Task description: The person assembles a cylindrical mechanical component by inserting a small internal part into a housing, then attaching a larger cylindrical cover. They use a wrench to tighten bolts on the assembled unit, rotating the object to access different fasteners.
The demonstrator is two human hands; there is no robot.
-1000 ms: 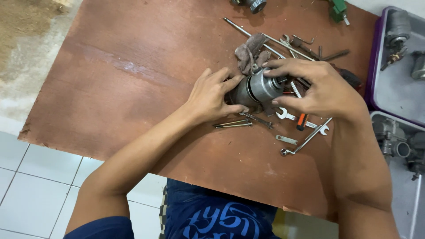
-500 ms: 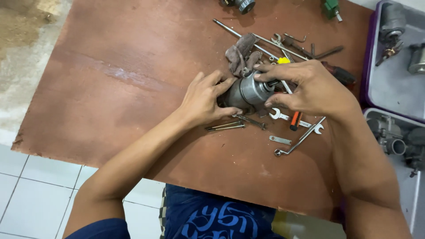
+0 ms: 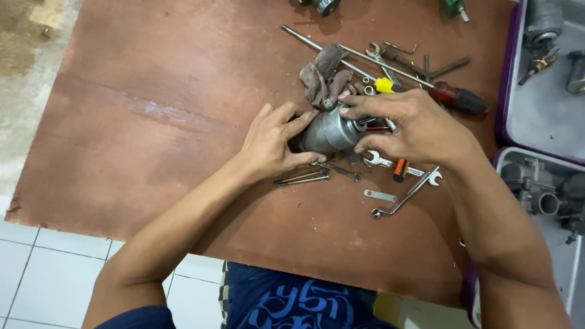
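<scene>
On the brown wooden board [image 3: 152, 122], just left of centre, the left hand [image 3: 271, 146] curls around the near end of a grey metal cylinder [image 3: 329, 131], fingers bent and gripping its side. That motor-like cylinder lies on its side between both hands, in the middle of the board. Two long bolts [image 3: 301, 178] lie just below the left hand. A grey rag [image 3: 323, 76] sits just behind the cylinder. Further right, the right hand [image 3: 420, 131] clasps the cylinder's far end, fingers spread over it. Beneath this hand lie wrenches [image 3: 405, 192]; behind it, a red-handled screwdriver [image 3: 457, 99].
</scene>
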